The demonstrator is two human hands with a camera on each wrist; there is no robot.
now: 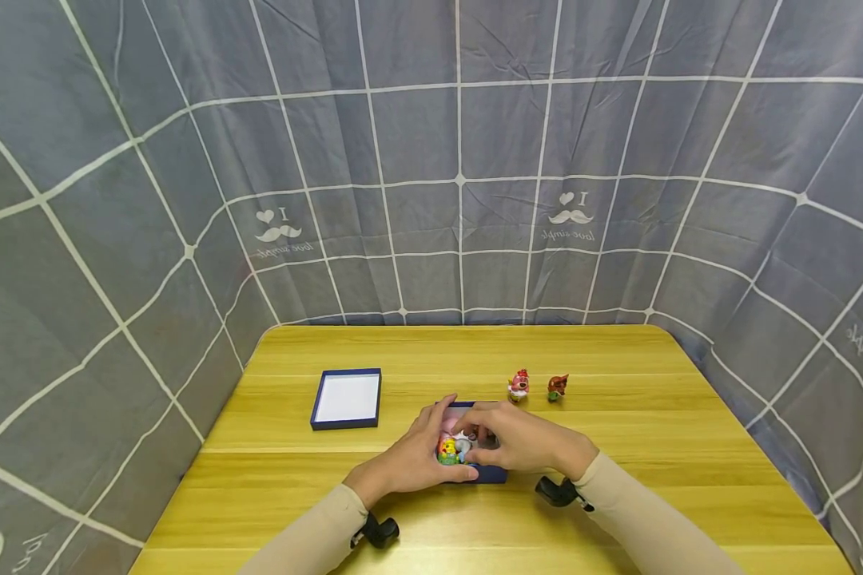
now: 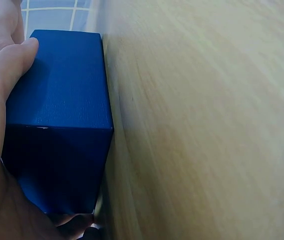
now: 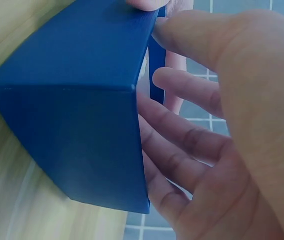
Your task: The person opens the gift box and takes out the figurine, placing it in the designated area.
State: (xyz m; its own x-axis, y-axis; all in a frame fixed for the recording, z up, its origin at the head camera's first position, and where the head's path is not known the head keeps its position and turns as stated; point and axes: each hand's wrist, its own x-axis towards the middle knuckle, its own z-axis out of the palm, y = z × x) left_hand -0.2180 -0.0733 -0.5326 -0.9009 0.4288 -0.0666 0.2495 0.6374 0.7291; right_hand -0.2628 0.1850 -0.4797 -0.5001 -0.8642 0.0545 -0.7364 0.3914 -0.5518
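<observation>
Left hand (image 1: 408, 461), thumb splayed; right hand (image 1: 523, 438) palm-down

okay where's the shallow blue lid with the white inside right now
In the head view, the lid lies white side up on the table, left of and beyond the left hand and the blue box.

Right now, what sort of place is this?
Probably an indoor booth set up for recording handwork, though the wider room is hidden. A grey grid curtain hangs at the back and sides, a wood-topped table fills the middle, and each wrist wears a black device.
</observation>
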